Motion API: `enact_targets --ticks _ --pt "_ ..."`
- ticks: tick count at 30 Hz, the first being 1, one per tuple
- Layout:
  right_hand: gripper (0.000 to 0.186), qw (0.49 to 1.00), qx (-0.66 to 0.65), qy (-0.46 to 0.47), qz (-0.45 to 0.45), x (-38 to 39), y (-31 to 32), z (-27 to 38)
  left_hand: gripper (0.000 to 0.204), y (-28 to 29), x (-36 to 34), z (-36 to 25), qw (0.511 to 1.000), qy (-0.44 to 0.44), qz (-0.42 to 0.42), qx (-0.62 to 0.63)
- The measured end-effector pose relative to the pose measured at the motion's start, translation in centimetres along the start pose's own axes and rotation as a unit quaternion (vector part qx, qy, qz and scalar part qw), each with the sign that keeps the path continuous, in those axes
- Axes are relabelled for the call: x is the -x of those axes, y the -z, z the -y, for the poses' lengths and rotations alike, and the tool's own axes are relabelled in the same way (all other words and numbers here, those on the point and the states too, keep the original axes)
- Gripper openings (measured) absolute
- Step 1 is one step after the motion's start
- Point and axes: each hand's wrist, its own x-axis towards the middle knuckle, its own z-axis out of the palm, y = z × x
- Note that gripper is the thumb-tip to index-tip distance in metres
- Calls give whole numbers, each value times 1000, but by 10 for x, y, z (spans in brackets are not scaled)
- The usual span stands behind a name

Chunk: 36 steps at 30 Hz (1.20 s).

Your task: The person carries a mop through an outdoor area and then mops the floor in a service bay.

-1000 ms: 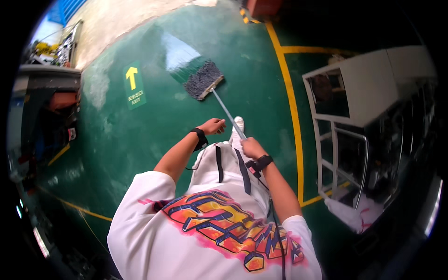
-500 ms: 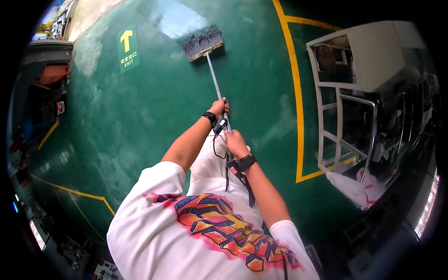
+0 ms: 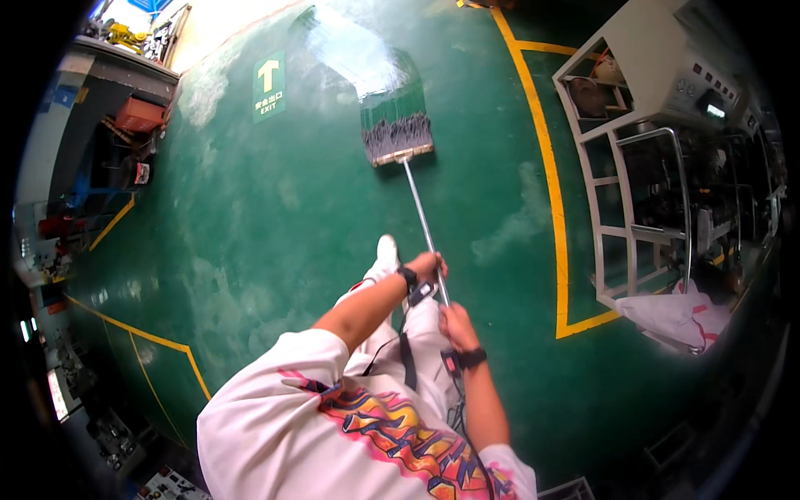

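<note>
A wide mop (image 3: 398,142) with dark grey strands lies flat on the green floor (image 3: 317,183) ahead of me. Its strands point away, and a wet, shiny streak (image 3: 354,54) stretches beyond them. The silver pole (image 3: 419,206) slants back toward my body. My left hand (image 3: 428,267) is wrapped round the pole, higher up toward the mop head. Lower down, close to the pole's near end, my right hand (image 3: 457,326) is closed on it too. Black bands with small devices circle both wrists.
Yellow lines (image 3: 554,217) mark the floor on the right and lower left. Beyond the right line stand a pale metal frame cabinet (image 3: 617,192) and a white cloth (image 3: 671,317). A red box (image 3: 140,115) sits at the left. My white shoe (image 3: 386,250) is ahead.
The mop has been drawn back toward me, its strands now trailing away and a longer wet streak behind them. Both hands have come nearer my body with the pole, and my view has shifted.
</note>
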Motion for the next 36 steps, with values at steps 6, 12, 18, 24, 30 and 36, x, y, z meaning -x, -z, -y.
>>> enact_targets --ticks 6,12,18,24,30,36 --pt "15 988 81 -1 -133 152 57 -140 20 16 30 180 979 180 -38 85" --pt "28 978 -1 -66 -200 224 53 -271 25 93 38 311 977 199 -46 61" --pt "32 966 -61 -121 -219 238 45 -370 29 145 57 369 974 222 -11 52" --pt "35 964 -61 -36 -255 262 29 -437 25 162 87 397 977 182 -26 -111" --pt "37 958 -44 44 -279 322 102 -573 29 168 94 539 967 200 -16 -160" --pt "33 907 -137 48 -396 396 138 -783 21 207 120 748 919 223 31 -325"
